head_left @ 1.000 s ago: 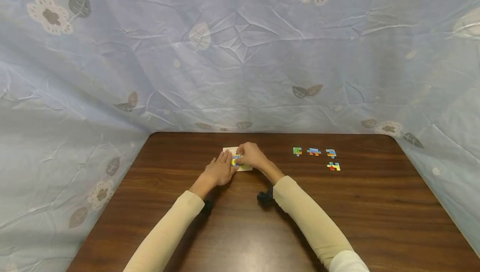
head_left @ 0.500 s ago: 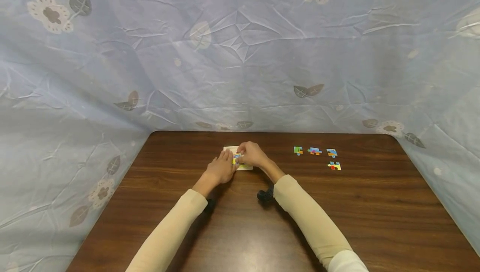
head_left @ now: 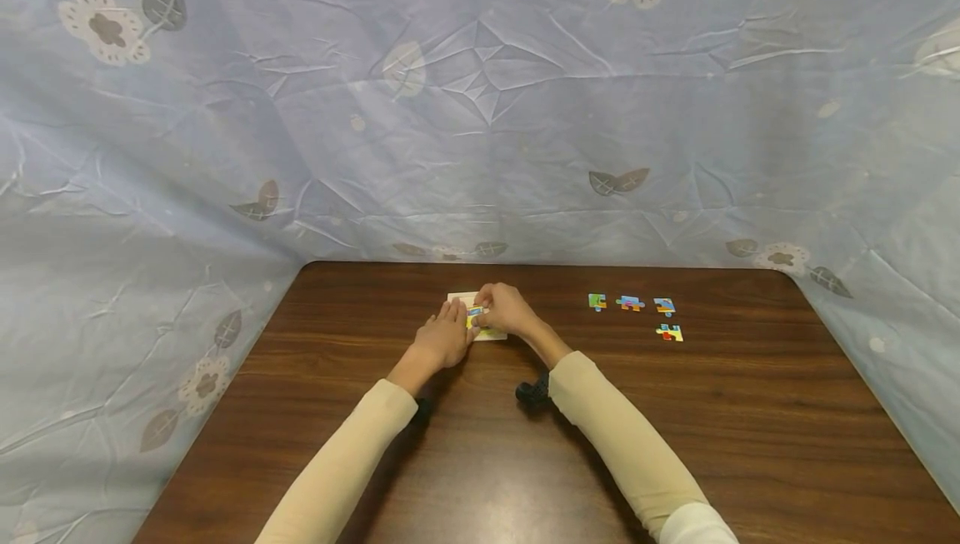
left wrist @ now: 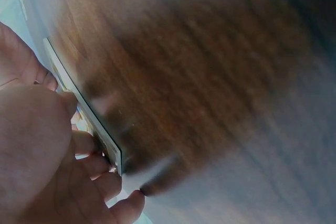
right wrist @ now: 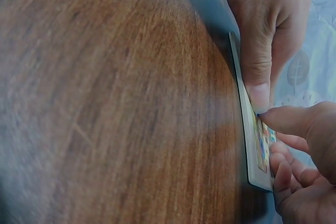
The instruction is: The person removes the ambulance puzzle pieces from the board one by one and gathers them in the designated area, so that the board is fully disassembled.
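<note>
1. At the bottom of the head view, note your cream, smooth-knit sleeves (head_left: 637, 444) crossing the brown wood-grain table (head_left: 750, 444); a rounded black wrist device (head_left: 531, 392) shows beside the right cuff.
2. At frame center, your left hand (head_left: 444, 336) lies with fingers extended across the left part of the board; it grasps nothing visible.
3. Your right hand (head_left: 506, 311) is bent over the board's right part, fingers curled, thumb low. Whether it pinches a piece cannot be told.
4. Locate the board (head_left: 461, 296) between and under both hands: thin, flat, rectangular, pale-rimmed, with glossy yellow-and-blue print inside.
5. Step in hand, as judged: seating or aligning a piece in the board. The next move appears to call for a steady left hand and light, level fingertip pressure from the right.
6. Right of center, four loose jigsaw pieces (head_left: 630, 303) lie flat, knobbed and notched: three in a row, one below the rightmost.
7. Behind, creased blue-gray floral cloth (head_left: 480, 152) fills the upper frame.
</note>
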`<state>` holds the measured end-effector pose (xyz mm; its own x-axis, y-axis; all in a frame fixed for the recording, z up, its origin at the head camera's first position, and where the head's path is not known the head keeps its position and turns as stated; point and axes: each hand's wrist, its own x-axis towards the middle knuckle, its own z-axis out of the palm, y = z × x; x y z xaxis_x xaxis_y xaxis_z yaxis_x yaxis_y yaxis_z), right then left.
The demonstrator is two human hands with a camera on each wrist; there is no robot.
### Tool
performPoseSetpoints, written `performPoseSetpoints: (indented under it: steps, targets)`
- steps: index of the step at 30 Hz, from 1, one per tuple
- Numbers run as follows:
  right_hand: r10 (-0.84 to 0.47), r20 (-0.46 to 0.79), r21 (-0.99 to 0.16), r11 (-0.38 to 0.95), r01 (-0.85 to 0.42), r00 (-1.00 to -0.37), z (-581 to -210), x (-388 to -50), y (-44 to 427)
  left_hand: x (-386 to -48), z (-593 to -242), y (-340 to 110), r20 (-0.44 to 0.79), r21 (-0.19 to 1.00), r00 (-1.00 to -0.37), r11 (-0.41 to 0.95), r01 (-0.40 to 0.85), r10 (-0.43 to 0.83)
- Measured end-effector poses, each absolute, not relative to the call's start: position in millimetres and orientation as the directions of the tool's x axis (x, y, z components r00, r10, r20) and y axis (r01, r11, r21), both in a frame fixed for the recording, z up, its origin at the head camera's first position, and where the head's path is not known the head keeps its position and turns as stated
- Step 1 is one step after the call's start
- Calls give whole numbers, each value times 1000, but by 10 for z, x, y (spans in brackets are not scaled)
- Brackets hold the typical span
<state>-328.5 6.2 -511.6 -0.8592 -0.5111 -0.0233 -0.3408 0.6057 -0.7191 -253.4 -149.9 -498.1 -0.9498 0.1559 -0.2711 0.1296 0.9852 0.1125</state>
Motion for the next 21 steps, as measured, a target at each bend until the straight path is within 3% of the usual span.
performPoseSetpoints:
  steps: [21]
  targets:
    - [-403, 128, -838, 445, -316, -906, -5120, -3258, 142, -2553, -4978, -1490, -263, 124, -954, 985, 116, 146]
